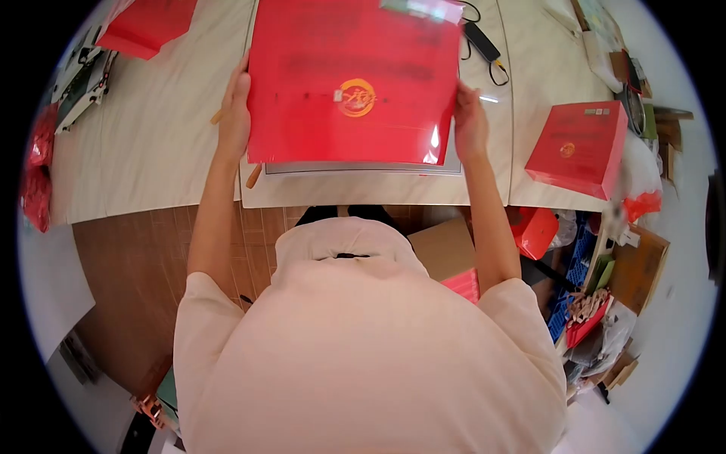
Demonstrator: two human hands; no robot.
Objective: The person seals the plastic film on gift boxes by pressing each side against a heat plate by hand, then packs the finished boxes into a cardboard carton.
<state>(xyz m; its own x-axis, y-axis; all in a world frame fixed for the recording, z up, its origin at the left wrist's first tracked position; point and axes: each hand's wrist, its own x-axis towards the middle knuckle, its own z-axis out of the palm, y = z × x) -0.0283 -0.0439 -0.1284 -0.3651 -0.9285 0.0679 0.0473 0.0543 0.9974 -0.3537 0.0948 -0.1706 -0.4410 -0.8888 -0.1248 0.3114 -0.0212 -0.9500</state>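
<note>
A large glossy red gift box (333, 129) with a round gold emblem is held up over the table by both my hands. My left hand (236, 117) grips its left edge, with the fingers partly hidden behind it. At the opposite edge, my right hand (470, 121) is closed on the side of the box. Beneath the box, the near edge of a flat pale board (291, 169) with a dark border shows. A wooden handle (253, 176) sticks out by the board's left corner; what it belongs to is hidden.
A similar red box (571, 144) stands on the table (174, 178) at right, another red item (151, 26) at upper left. A black adapter (482, 42) with cables lies beyond my right hand. Below the table at right are a blue crate (563, 306), cardboard (446, 250) and plastic bags.
</note>
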